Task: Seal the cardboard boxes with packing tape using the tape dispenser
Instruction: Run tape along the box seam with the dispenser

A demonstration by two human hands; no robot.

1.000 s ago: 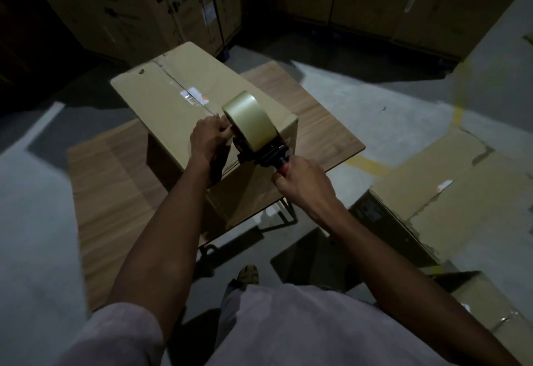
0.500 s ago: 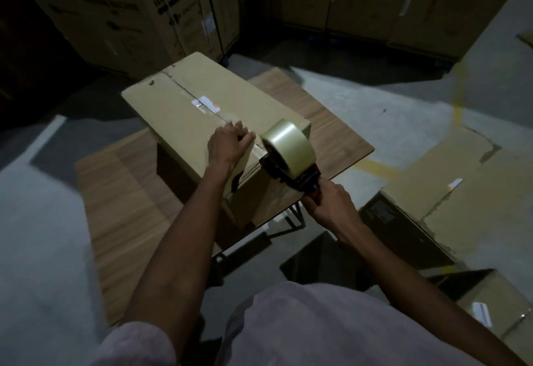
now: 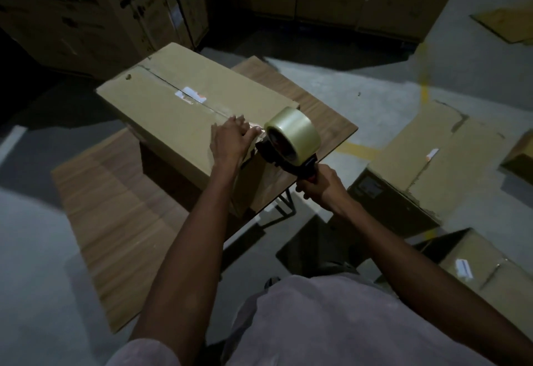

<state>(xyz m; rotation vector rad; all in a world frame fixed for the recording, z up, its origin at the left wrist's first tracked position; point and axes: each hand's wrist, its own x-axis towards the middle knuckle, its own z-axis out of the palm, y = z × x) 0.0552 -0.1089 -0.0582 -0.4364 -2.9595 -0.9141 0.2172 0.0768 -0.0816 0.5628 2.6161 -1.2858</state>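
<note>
Cardboard box [image 3: 184,112] | left hand [image 3: 230,142] flat on top | right hand [image 3: 323,185] grips tape dispenser [image 3: 291,142]

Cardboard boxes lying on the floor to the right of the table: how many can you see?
3, maybe more. One big box lies beside the table, another sits nearer the person, and a third is cut off at the right edge. More may lie out of view.

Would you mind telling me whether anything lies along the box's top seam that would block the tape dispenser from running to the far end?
Nothing solid that I can see. The tape dispenser sits at the near edge of the cardboard box, with the left hand flat beside it. Ahead, the seam carries only a flat white label.
</note>
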